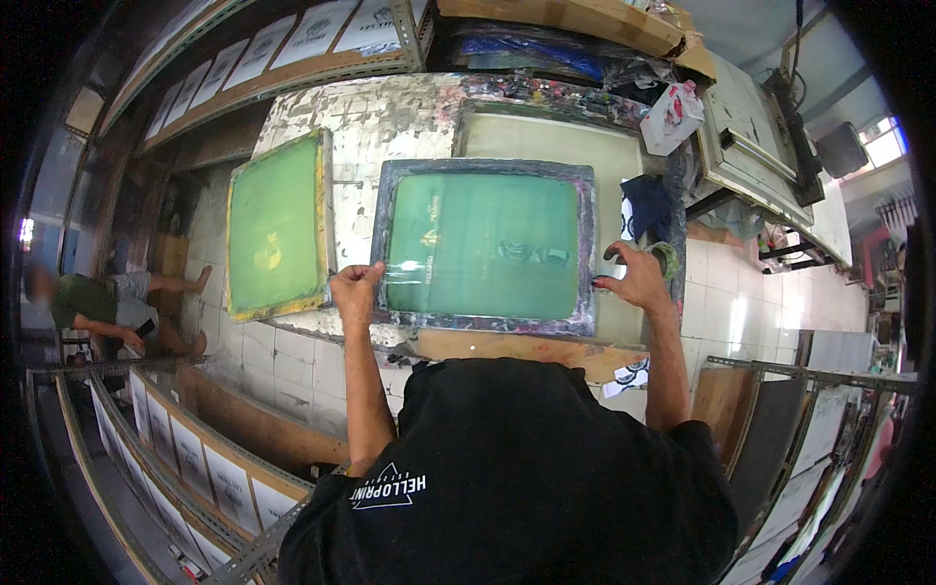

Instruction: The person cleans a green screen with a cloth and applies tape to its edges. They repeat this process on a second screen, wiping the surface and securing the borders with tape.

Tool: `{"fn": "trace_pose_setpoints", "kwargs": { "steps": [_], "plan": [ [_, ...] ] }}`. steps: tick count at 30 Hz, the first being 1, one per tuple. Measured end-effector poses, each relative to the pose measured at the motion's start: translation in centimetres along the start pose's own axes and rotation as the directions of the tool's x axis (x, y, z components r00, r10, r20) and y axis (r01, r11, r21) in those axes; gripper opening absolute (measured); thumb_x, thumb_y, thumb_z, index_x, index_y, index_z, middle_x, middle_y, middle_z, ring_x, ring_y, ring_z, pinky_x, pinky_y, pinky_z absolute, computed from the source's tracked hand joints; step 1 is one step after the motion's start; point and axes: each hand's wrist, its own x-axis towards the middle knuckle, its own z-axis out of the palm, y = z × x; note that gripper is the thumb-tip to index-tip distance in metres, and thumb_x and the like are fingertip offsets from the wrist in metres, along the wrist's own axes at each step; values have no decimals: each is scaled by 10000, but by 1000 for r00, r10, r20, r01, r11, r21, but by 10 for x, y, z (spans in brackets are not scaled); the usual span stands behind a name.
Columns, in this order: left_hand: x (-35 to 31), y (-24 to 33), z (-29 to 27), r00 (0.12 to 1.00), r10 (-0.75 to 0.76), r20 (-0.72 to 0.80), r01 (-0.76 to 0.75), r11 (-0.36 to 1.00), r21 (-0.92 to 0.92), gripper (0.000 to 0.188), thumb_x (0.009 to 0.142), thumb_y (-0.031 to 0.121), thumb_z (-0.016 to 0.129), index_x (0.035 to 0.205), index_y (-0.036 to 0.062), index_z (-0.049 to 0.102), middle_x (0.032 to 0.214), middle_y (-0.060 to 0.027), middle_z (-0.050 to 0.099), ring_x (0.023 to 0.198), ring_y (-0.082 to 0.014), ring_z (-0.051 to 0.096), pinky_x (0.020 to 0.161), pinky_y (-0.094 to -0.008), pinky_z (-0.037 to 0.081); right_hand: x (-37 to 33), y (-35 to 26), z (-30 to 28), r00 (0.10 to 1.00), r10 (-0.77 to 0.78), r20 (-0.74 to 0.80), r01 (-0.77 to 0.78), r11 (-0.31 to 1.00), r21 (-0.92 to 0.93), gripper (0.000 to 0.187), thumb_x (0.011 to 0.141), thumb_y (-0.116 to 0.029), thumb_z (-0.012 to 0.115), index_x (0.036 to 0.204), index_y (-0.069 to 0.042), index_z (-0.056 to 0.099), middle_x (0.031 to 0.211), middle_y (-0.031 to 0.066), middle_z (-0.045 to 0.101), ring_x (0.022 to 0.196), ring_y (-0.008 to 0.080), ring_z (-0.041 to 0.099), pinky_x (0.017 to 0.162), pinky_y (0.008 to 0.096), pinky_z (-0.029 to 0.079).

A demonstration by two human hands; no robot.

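A screen printing frame with a dark, ink-stained rim and green mesh lies on the worktable in front of me. My left hand is closed at its lower left corner, fingertips pinched on the rim. Just off the right rim, my right hand is open, its thumb and fingers curved apart with nothing between them. Its thumb tip is close to the rim. Beside that hand sits a greenish roll, perhaps tape, partly hidden by it. A second printing frame with yellow-green mesh leans at the left.
Dark blue cloth lies right of the frame, below a white plastic jug. Shelves with paper-covered panels stand far left, more racks near left. A seated person holds a phone at the left. A machine stands far right.
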Motion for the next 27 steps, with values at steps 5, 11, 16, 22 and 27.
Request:
{"fn": "trace_pose_setpoints", "kwargs": {
  "steps": [5, 11, 16, 22, 27],
  "plan": [
    [13, -1, -11, 1000, 14, 25, -14, 1000, -12, 176, 767, 100, 793, 752, -30, 675, 686, -50, 649, 611, -109, 558, 600, -251, 438, -6, 31, 11, 1000, -7, 7, 4, 935, 355, 439, 669, -329, 826, 977, -83, 634, 867, 136, 699, 818, 345, 675, 726, 424, 509],
    [8, 14, -16, 998, 53, -31, -52, 998, 30, 192, 774, 111, 792, 749, -35, 670, 679, -40, 636, 616, -104, 542, 598, -243, 426, -7, 9, -1, 996, -14, -89, 25, 992, 127, 272, 702, -172, 803, 917, -53, 687, 822, 109, 703, 772, 235, 685, 744, 318, 514],
    [12, 51, -68, 994, 87, 67, -78, 989, -127, 98, 815, 71, 733, 814, -10, 677, 745, -52, 660, 694, -126, 589, 700, -264, 467, -15, -18, -22, 980, -55, -191, 148, 843, 517, 189, 679, -42, 779, 840, -10, 685, 788, 103, 700, 744, 223, 689, 695, 283, 520],
    [10, 131, -167, 889, 437, -134, -449, 891, -74, 90, 879, 87, 667, 864, -2, 665, 855, -52, 661, 828, -133, 598, 794, -273, 466, -53, -133, -113, 689, -476, -546, 575, 818, 13, 186, 655, -170, 814, 784, -80, 714, 723, 54, 684, 674, 181, 640, 643, 300, 484],
    [-30, 190, -239, 602, 696, -392, -783, 611, -116, 186, 898, 156, 687, 934, -23, 650, 931, -82, 660, 883, -174, 606, 788, -293, 479, -89, -204, -163, 353, -763, -541, 846, 507, -163, 139, 632, -168, 809, 747, -151, 732, 745, 8, 671, 535, 128, 577, 439, 268, 422]
  ]
}}
